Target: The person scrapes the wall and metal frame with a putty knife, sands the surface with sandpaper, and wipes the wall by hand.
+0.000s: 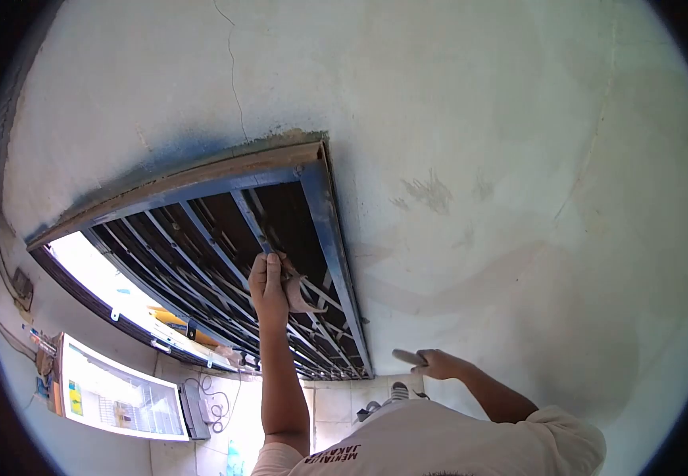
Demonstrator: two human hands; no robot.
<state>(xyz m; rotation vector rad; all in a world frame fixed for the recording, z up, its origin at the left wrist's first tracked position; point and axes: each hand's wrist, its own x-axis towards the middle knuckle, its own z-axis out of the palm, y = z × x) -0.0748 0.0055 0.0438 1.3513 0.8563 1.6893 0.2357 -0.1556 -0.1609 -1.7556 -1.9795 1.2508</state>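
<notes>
My left hand (pixel 269 284) is raised to the blue folding metal gate (pixel 319 206), its fingers closed at one of the upright bars. A curled, brownish-pink sheet that looks like sandpaper (pixel 301 293) sticks out from this hand over the slats. Lower and to the right, beside the wall, my right hand (pixel 442 364) is closed around a flat grey piece with a rounded end (pixel 409 357). That piece points left, towards the gate's side post; its kind does not show.
A worn frame beam (pixel 193 181) runs along the top of the gate. The pale wall (pixel 471 143) has cracks and scuffs. A white-framed glass display case (pixel 122 393) stands at the lower left, with a looped cable (pixel 219 404) beside it. My foot (pixel 399 390) shows below.
</notes>
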